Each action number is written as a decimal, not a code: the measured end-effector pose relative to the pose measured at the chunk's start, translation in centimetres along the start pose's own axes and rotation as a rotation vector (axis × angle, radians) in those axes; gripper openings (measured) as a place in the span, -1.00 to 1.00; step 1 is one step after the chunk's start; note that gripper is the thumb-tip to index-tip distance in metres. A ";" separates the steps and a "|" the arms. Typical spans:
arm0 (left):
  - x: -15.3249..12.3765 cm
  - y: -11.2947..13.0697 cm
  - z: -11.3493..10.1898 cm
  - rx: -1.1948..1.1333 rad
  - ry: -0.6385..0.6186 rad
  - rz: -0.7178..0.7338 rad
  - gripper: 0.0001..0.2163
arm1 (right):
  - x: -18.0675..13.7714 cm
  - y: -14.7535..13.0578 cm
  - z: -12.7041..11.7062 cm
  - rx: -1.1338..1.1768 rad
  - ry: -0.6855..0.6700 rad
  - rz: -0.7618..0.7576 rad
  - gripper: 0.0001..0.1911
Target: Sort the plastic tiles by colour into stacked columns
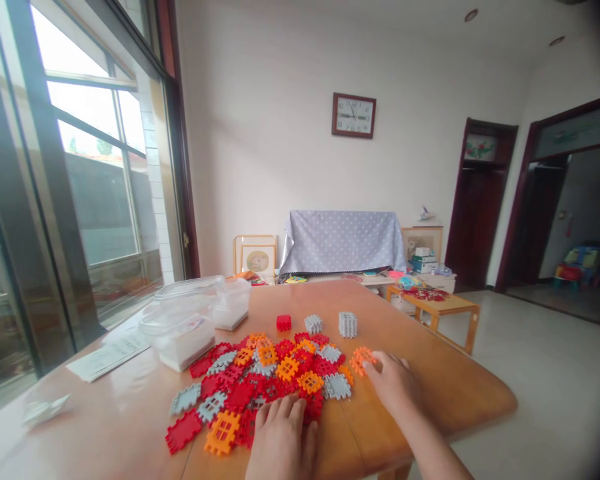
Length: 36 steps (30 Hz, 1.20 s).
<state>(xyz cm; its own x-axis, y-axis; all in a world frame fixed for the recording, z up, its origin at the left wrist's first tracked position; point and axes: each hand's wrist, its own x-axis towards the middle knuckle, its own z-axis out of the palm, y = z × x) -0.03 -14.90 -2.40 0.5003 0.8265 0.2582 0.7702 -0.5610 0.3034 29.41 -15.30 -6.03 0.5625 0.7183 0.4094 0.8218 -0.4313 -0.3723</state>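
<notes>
A loose pile of flat plastic interlocking tiles in red (240,395), orange (222,432) and grey (337,386) lies on the wooden table; some have window-like openings. My left hand (283,433) rests palm down on the near edge of the pile, fingers stretched out over red tiles. What lies beneath its fingertips is hidden. To the right of the pile, my right hand (394,383) grips the right edge of orange interlocking tiles (361,359) between thumb and fingers, low over the table. Behind the pile stand a red stack (283,323), a grey stack (313,324) and a taller grey stack (347,325) of tiles.
Clear plastic containers (180,343) stand at the table's left, beside a printed paper sheet (110,353) and a small crumpled wrapper (47,410). The table's rounded edge (510,400) lies right of my right hand. A low wooden stool (445,305) stands beyond.
</notes>
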 end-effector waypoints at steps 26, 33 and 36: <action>0.0 -0.1 0.6 -0.010 0.058 0.016 -0.67 | -2.3 -3.0 -0.6 0.269 0.010 -0.313 -0.76; 0.0 -0.3 1.2 -0.036 0.118 0.032 -0.69 | -5.1 -9.5 -1.3 0.348 -0.171 -0.543 -0.75; -0.1 -0.5 1.5 -0.054 0.138 0.038 -0.68 | -5.0 -10.7 -1.1 0.301 -0.194 -0.545 -0.83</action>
<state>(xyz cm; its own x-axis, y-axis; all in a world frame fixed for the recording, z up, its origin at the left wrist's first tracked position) 0.17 -14.62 -3.91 0.4670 0.7923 0.3926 0.7274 -0.5966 0.3390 17.85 -14.87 -3.18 0.0226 0.8887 0.4579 0.9074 0.1740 -0.3825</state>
